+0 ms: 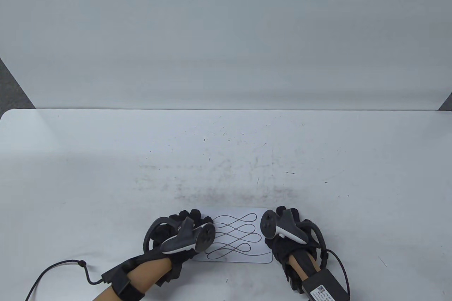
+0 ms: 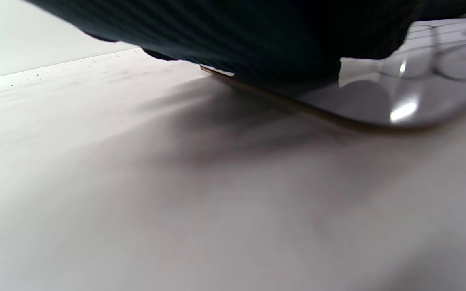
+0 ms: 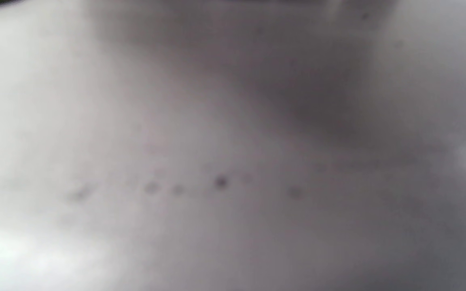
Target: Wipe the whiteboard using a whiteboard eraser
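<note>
Near edge: left hand rests on whiteboard left edge, right hand on its right edge; finger state can't tell for either. Looping black lines between them. Beyond: smudged white table. Eraser not visible.

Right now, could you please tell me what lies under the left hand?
The left hand rests on the left edge of the small whiteboard, covering that end of its looping black lines. Whether anything else lies beneath it cannot be seen.

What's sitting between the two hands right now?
In the table view, the whiteboard with looping marker lines lies between left hand and right hand.
</note>
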